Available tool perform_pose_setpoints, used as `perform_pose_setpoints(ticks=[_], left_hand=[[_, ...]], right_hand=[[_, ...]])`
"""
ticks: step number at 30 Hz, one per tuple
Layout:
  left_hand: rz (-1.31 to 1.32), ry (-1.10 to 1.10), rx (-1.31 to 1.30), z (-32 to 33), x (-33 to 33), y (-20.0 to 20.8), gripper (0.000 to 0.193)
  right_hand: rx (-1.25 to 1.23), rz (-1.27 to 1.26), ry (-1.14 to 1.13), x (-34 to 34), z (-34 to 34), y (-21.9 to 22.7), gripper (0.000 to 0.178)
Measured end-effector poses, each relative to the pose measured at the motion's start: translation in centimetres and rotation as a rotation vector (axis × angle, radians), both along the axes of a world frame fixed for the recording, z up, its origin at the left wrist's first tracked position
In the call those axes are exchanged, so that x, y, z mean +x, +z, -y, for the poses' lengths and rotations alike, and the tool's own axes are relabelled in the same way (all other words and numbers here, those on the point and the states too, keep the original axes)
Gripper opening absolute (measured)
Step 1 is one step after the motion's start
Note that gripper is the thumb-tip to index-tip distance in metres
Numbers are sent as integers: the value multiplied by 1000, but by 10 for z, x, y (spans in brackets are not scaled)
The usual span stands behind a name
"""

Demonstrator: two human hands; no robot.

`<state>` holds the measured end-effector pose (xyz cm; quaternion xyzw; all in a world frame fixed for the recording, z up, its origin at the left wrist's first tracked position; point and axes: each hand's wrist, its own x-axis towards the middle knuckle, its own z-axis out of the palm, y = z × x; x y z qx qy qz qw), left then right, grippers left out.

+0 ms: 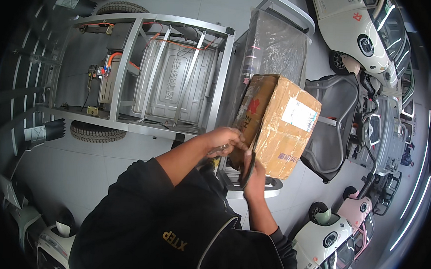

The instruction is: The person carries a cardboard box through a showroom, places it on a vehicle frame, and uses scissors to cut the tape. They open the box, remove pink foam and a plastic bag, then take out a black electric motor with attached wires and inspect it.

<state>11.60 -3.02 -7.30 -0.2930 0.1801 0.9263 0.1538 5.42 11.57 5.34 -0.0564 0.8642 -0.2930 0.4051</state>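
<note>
A brown cardboard box (286, 133), bound with clear tape and bearing a white label (300, 114), stands tilted in front of me. My left hand (226, 140) is at its near left edge, fingers curled together against the side; what they pinch, if anything, is hidden. Close beside it, my right hand (256, 177) grips a dark, flat, elongated object (248, 170) whose exact kind I cannot make out. The right thumb points up along the box edge, and the fingertips of both hands nearly meet.
Under the box lies a long surface wrapped in clear plastic (279, 46), with a metal rail (290, 10) at its far end. Left stands a metal vehicle frame (182, 21) with wiring and tyres (97, 132). A black-and-grey seat shell (331, 125) and small cars (333, 236) are right.
</note>
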Motion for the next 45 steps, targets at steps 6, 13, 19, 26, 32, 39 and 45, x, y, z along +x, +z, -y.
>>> perform_pose_setpoints(ticks=[6, 13, 19, 26, 32, 39, 45], left_hand=[[-13, 0, -54, -1, 0, 0, 18], [-31, -3, 68, 0, 0, -3, 20], [-94, -47, -7, -6, 1, -3, 22], [-112, 9, 121, -22, 2, -3, 15], [-165, -20, 143, -28, -8, 6, 13], [-253, -5, 136, -53, -32, 23, 22], [-312, -40, 118, -59, -48, 36, 27]], right_hand=[[-11, -89, 85, -17, 18, 6, 67], [22, 69, -53, 41, -27, 2, 50], [163, -134, -16, 56, -24, 5, 52], [567, -380, 204, 45, -16, 15, 54], [608, -543, 256, 39, -25, 19, 49], [526, -578, 167, 24, -44, 28, 46], [513, -638, 178, 0, -45, 39, 42]])
